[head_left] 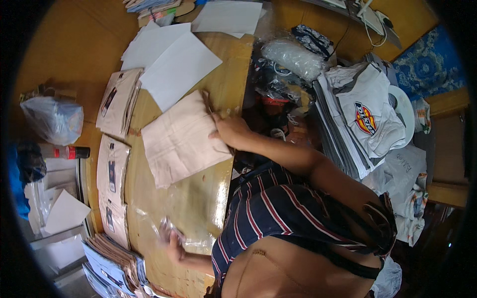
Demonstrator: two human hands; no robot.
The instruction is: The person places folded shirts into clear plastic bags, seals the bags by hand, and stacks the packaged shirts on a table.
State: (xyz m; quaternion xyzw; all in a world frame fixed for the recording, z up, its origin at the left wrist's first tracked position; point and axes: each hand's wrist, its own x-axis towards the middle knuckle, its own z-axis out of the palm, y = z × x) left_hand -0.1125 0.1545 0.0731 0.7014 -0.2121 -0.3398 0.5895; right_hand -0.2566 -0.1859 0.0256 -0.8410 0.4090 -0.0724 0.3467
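Observation:
A folded pale pink garment (184,139) lies over the wooden table, its near edge gripped by my right hand (231,131). The thumb rests on top of the cloth; the other fingers are partly hidden at its edge. Lower in the view, my left hand (176,248) is closed on a clear plastic bag (198,237) that spreads over the tabletop. This hand is somewhat blurred, and the bag's outline is hard to follow.
Packed pink garments (112,166) line the table's far side, with blue folded ones (107,268) at one end. White sheets (181,62) overlap on the wooden table (208,193). Right of it stand a stack of white and grey shirts (362,119) and a plastic-wrapped bundle (293,57).

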